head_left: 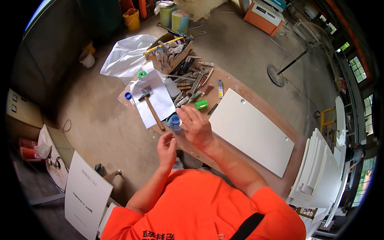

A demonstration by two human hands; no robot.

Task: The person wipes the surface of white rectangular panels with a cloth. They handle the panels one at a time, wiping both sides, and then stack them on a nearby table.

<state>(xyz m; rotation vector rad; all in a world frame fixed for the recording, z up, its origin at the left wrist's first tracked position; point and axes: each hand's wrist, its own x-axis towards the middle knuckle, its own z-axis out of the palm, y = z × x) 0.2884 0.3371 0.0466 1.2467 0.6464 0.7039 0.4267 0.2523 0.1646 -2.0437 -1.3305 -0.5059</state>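
Observation:
My right hand point(197, 127) is closed, its fingers bent together just right of a blue jar point(175, 122) at the near edge of the work table. A bit of something white shows at its fingertips, too small to name. Lower and to the left, my left hand point(166, 149) is held off the table edge with loosely curved fingers, thumb apart, and nothing visible in it. A hammer point(151, 111) lies on a white paper sheet point(154, 90), its wooden handle pointing toward my left hand. Beside the sheet rests a blue cap point(128, 96).
A white panel point(252, 130) with two round holes covers the table's right part. Wrenches point(196, 86), a green roll point(201, 104) and a utility knife point(220, 88) lie beyond my right hand. Behind them stands a cardboard box point(176, 58) of tools and gloves. White boards point(320, 168) are stacked at right.

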